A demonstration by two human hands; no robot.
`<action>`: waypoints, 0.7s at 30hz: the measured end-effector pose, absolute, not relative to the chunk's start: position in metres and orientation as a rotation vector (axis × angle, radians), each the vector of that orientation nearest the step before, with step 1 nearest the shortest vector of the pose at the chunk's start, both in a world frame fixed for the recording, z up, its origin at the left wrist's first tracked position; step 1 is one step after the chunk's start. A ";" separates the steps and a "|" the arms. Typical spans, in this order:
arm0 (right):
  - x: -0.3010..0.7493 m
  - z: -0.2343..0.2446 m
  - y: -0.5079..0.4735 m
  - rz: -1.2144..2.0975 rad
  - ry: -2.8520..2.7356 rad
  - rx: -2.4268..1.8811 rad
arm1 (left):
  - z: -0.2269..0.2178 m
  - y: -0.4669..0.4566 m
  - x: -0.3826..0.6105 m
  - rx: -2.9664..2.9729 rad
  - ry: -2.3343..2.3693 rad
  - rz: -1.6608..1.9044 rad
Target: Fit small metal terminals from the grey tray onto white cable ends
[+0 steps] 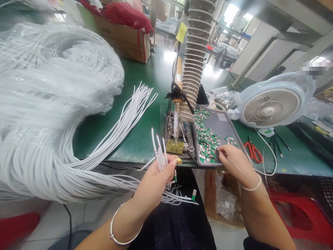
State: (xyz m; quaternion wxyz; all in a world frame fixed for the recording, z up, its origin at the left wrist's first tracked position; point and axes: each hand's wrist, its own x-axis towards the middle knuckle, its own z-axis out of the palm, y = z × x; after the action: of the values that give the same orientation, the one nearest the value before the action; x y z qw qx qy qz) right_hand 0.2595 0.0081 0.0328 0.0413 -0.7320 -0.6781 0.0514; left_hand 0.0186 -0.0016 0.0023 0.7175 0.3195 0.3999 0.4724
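My left hand [157, 177] is closed around several white cables [160, 152]; their cut ends, with reddish tips, stick up above my fingers. A yellow piece [179, 161] shows at my fingertips. Below that hand hang more cable ends, one tipped with a small green-and-silver connector board [194, 195]. My right hand [235, 163] reaches over the near edge of a grey tray [225, 125]. Its thumb and finger are pinched together beside a spread of small connector boards [208, 142]; what they hold is too small to make out. A thin strand runs across that hand.
An upright soldering iron [177, 114] points down at a yellow-green sponge [174, 147], beside a ribbed hose [196, 52]. A large bundle of white cables [52, 104] fills the left. Red-handled pliers [253, 151] and a fan [270, 104] are at right; a cardboard box [122, 38] stands behind.
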 end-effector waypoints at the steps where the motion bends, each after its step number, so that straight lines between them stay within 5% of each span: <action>1: 0.260 0.032 0.008 0.153 -2.067 -2.227 | 0.002 -0.002 0.019 0.714 0.887 1.047; 10: 0.248 0.032 -0.007 -0.110 -1.813 -1.783 | 0.001 -0.004 0.022 0.756 0.924 1.060; 21: 0.175 0.017 -0.023 0.506 -1.678 -1.345 | 0.006 -0.003 0.026 0.878 0.958 1.058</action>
State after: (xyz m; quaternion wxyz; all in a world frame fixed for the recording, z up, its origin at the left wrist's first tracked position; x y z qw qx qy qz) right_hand 0.1745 -0.0229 0.0171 0.4496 -0.5438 -0.6784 0.2045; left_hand 0.0256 -0.0030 0.0058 0.6689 0.3895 0.4250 0.4694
